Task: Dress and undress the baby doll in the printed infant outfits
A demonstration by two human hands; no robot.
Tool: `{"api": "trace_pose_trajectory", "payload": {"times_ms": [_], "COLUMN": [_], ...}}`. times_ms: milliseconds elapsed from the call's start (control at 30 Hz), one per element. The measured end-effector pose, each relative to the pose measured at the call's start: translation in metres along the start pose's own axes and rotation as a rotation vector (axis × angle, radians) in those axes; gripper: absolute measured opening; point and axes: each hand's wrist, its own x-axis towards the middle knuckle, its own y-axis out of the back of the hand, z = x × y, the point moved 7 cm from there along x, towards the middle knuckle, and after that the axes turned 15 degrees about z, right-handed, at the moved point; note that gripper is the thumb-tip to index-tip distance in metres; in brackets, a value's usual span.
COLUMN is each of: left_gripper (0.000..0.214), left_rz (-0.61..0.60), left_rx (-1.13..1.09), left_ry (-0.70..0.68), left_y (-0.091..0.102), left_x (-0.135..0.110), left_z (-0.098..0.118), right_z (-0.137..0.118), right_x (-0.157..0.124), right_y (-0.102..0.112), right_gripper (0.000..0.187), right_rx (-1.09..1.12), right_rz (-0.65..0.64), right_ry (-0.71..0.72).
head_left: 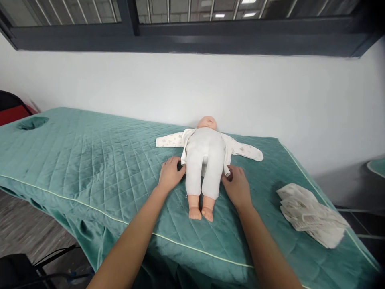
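A baby doll [206, 148] lies on its back on the green quilted bed cover [120, 160], head toward the wall and bare feet toward me. Its torso and legs are white. A white patterned baby jacket [246, 151] lies open at the front, both sleeves stretched out sideways; no doll hands show at the cuffs. At the left lower edge of the jacket, my left hand [171, 173] is closed, thumb and fingers pinching the hem. On the other side my right hand [238, 185] pinches the right hem corner beside the doll's thigh.
A crumpled white cloth bundle [311, 214] rests on the bed to the right. The bed has a face hole [33, 123] at its far left end. A white wall [135, 84] and a dark window frame [225, 42] stand behind. Black equipment [18, 271] is at lower left.
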Motion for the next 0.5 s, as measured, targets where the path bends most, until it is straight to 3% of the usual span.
{"api": "trace_pose_trajectory", "payload": {"times_ms": [300,500], "left_gripper": [0.016,0.016], "left_rz": [0.023,0.292], "left_rx": [-0.084,-0.265], "left_ry": [0.057,0.099], "left_y": [-0.003,0.021], "left_x": [0.004,-0.001], "left_z": [0.002,-0.006], "right_z": [0.012,0.021], "right_x": [0.003,0.000], "right_y": [0.003,0.010], "right_gripper": [0.030,0.031], "right_rx": [-0.024,0.080], "right_rz": [0.064,0.081], "right_ry": [-0.106,-0.226]}}
